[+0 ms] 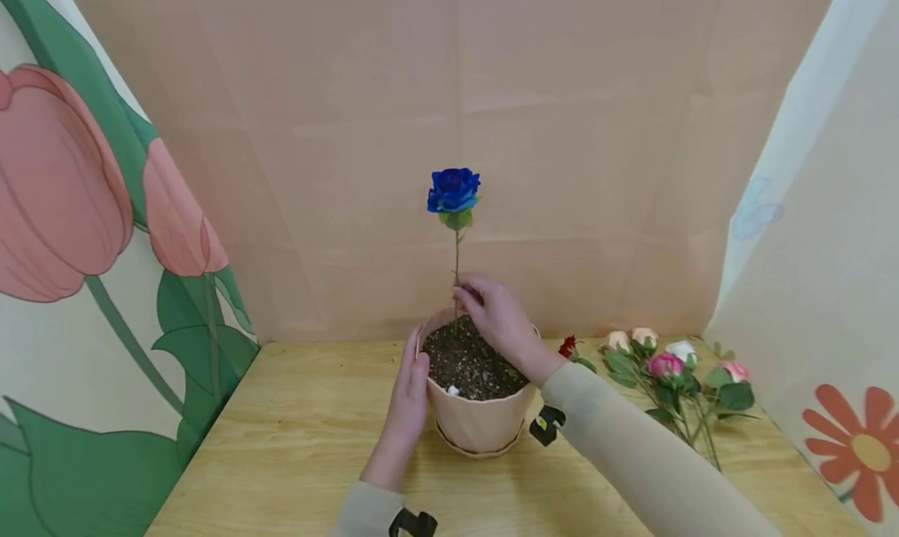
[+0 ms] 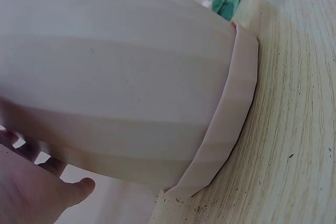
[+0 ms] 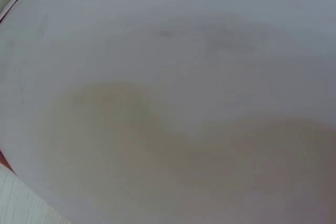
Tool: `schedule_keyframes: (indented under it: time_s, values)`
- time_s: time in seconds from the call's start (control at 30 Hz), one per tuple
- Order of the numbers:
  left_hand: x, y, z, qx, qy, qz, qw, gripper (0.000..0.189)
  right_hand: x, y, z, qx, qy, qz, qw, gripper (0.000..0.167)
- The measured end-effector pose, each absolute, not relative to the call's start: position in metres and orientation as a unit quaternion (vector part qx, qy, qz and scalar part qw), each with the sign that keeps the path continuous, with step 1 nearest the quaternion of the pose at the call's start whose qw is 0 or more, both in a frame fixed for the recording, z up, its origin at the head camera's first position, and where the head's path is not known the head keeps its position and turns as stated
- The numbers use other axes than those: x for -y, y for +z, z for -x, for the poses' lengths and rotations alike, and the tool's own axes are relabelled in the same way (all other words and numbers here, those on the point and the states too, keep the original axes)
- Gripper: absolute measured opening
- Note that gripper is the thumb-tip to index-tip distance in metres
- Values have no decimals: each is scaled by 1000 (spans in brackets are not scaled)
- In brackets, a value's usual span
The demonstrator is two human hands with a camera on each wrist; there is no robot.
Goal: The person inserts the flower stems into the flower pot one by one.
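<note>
Pinching a blue rose (image 1: 453, 191) by the stem with thumb and fingers of the right hand (image 1: 497, 316), at the centre of the head view. Held nearly upright there, with bloom above the hand and stem reaching down to the soil (image 1: 470, 364) toward the back of the pot (image 1: 483, 418). Resting the left hand (image 1: 410, 389) against the pot's left wall, with fingers nearly straight, touching rather than gripping. As for the pot, set in a saucer (image 2: 228, 117) on the table (image 1: 295, 412), just below mid-frame. At right, can see a red flower (image 1: 567, 346) near the pot and, farther right, pink and white flowers (image 1: 664, 364) lying in a bunch.
</note>
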State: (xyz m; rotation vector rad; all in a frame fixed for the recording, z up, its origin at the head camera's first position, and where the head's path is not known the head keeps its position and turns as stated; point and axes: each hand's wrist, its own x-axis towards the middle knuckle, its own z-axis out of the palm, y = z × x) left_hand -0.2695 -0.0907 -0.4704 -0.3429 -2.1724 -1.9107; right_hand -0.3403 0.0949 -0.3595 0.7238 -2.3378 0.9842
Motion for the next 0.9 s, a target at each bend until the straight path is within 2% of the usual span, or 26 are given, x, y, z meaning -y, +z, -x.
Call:
schedule_keyframes:
  time_s: [0.4, 0.63, 0.9]
  values:
    - [91, -470, 272, 738, -653, 123, 118, 58, -95, -360, 340, 848, 382, -263, 256, 8]
    - [89, -468, 271, 736, -656, 125, 113, 59, -98, -360, 342, 843, 384, -251, 281, 9]
    - [89, -470, 271, 736, -655, 122, 116, 58, -96, -360, 340, 851, 369, -265, 264, 8]
